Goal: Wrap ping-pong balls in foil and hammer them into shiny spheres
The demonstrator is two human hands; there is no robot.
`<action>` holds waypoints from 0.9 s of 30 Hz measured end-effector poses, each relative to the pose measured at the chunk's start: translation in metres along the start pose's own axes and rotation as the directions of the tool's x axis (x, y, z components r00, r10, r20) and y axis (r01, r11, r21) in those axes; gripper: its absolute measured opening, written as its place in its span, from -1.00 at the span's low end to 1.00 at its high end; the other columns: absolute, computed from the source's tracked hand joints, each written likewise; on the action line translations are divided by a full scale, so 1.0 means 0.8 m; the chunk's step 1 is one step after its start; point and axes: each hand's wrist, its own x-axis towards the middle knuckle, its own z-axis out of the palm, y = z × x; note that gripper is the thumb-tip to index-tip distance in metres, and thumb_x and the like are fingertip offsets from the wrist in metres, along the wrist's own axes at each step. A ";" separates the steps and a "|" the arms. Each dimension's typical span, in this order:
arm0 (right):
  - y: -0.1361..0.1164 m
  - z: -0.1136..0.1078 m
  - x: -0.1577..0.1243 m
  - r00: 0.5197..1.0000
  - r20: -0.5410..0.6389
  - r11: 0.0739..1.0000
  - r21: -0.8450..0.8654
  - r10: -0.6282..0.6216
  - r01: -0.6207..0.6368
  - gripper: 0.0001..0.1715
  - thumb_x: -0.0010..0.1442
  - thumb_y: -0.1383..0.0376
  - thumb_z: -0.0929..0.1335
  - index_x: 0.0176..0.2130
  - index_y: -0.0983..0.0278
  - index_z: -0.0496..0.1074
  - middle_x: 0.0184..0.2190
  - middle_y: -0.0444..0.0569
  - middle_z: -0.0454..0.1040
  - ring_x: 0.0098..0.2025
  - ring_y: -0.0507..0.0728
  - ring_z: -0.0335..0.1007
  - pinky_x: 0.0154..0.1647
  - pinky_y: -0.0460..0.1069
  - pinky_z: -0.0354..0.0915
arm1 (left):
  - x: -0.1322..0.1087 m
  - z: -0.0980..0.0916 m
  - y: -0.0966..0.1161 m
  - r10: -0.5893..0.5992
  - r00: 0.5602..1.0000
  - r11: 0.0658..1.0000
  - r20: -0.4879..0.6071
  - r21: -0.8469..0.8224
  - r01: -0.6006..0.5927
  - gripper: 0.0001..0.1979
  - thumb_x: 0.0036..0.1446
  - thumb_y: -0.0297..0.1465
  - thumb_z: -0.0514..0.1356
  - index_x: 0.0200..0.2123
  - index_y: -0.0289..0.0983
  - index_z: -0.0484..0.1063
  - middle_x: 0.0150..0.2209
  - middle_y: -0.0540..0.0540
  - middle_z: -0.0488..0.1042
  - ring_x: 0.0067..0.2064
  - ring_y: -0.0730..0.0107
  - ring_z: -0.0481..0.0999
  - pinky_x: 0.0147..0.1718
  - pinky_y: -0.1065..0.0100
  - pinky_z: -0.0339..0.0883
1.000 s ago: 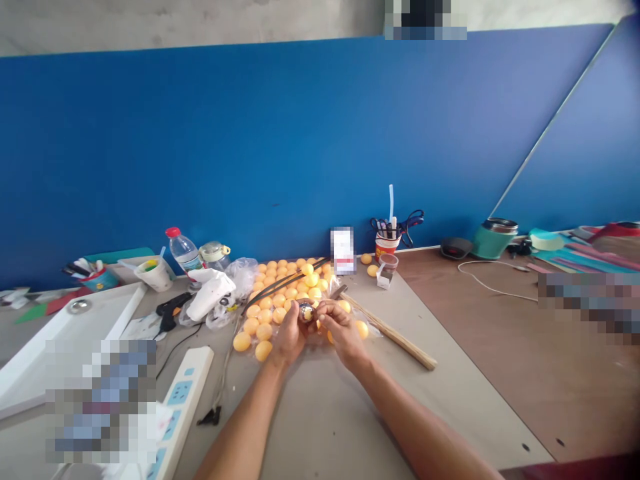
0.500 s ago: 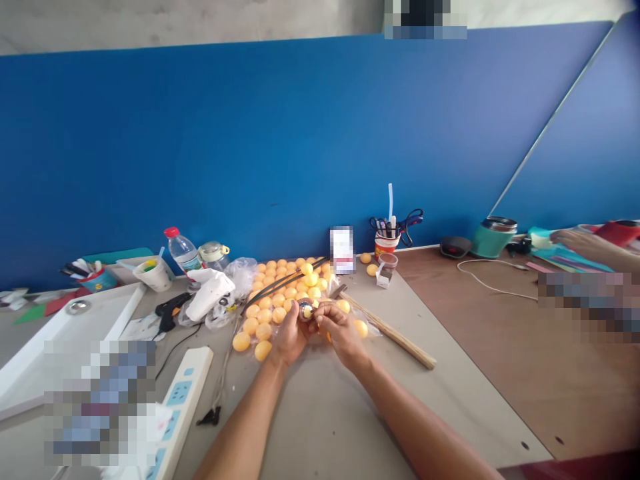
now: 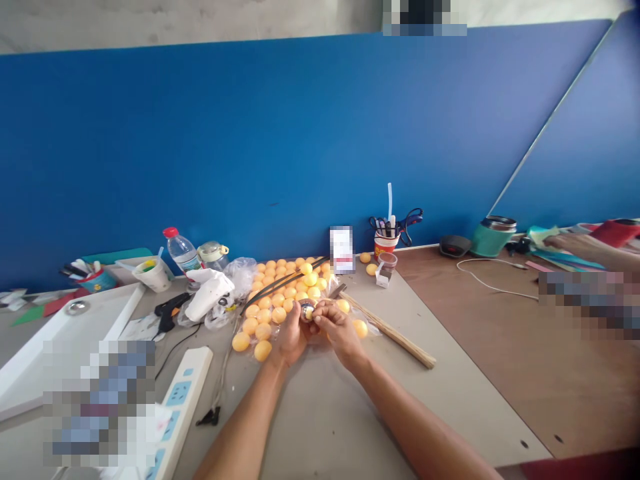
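Observation:
Close above the tabletop, my left hand (image 3: 291, 340) is closed around a small shiny silver round object (image 3: 307, 311) with a pale yellowish centre; its exact kind is unclear. My right hand (image 3: 340, 333) pinches at the right edge of the same object, its thumb and forefinger together. Just behind both hands lie many orange ping-pong balls (image 3: 263, 331) on and in clear plastic. Dark thin strips (image 3: 285, 279) rest across the balls. To the right of my right hand lies a bundle of thin wooden sticks (image 3: 400, 335).
On the left are a power strip (image 3: 176, 407), a black glue gun (image 3: 167, 313), a white tray (image 3: 30, 363) and a bottle with a red cap (image 3: 181, 250). A red paper cup (image 3: 387, 245) of pens stands behind. At far right, another person's hand (image 3: 570, 243) reaches by a teal container (image 3: 493, 239).
My hands stay in nearly the same place. The silver object has turned slightly between my fingers. The other person's hand at far right has shifted a little to the left.

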 end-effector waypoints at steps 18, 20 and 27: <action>-0.002 -0.004 0.003 0.997 0.052 0.998 0.004 0.057 -0.057 -0.73 -0.02 0.13 0.46 -0.50 0.28 0.43 -0.59 -0.15 0.43 -0.50 0.03 0.32 -0.37 -0.06 0.25 | 0.001 -0.001 -0.001 0.012 1.000 0.999 -0.005 0.044 -0.012 -0.57 0.05 -0.03 0.25 -0.31 -0.33 0.44 -0.51 -0.01 0.38 -0.53 0.51 0.28 -0.51 0.44 0.19; -0.001 -0.005 0.004 0.996 0.049 0.997 -0.005 0.071 -0.071 -0.72 -0.03 0.12 0.47 -0.51 0.28 0.43 -0.59 -0.14 0.43 -0.50 0.03 0.32 -0.38 -0.06 0.24 | 0.001 -0.002 -0.001 0.012 1.000 0.999 -0.003 0.043 -0.012 -0.57 0.05 -0.04 0.25 -0.31 -0.32 0.44 -0.52 -0.01 0.37 -0.53 0.50 0.29 -0.52 0.44 0.18; -0.001 -0.007 0.003 0.997 0.046 0.997 -0.042 0.065 -0.063 -0.74 0.00 0.16 0.44 -0.52 0.27 0.40 -0.59 -0.14 0.41 -0.48 0.03 0.30 -0.36 -0.06 0.21 | 0.000 -0.003 -0.003 0.003 1.000 0.996 0.009 0.090 -0.004 -0.54 0.04 0.01 0.23 -0.37 -0.32 0.41 -0.55 -0.01 0.36 -0.51 0.48 0.28 -0.48 0.42 0.19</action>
